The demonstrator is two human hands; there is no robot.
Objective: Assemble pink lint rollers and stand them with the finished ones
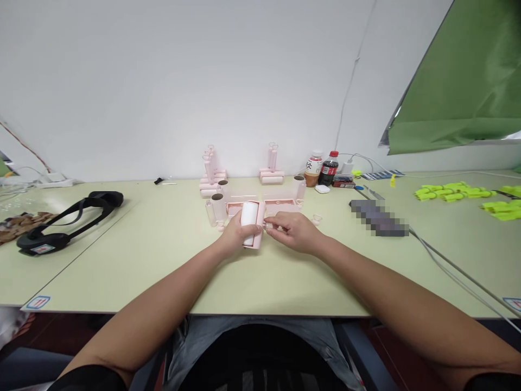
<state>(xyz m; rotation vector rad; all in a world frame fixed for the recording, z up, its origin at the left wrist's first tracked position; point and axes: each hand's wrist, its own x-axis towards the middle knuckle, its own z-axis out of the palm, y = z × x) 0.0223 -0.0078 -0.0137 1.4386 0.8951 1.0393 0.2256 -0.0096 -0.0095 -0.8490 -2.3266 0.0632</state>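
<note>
My left hand (234,236) is wrapped round a pink lint roller (258,224) with a white roll showing in its open side. At the roller's right side, my right hand (295,231) pinches a small pale part, mostly hidden by the fingers; whether it joins the roller, I cannot tell. Just behind the hands lie a pink roller cover (280,206) and another pink cover (232,209). Pink rolls with hollow cores stand to the left (218,207) and to the right (300,188). A small pink handle piece (316,219) lies right of my right hand.
Several lint rollers with upright handles stand by the wall, at left (210,184) and centre (272,176). Further right are a cola bottle (328,169), a tea bottle (313,169), a blurred-out phone-like object (378,217) and yellow bundles (451,191). A black headset (69,222) lies left.
</note>
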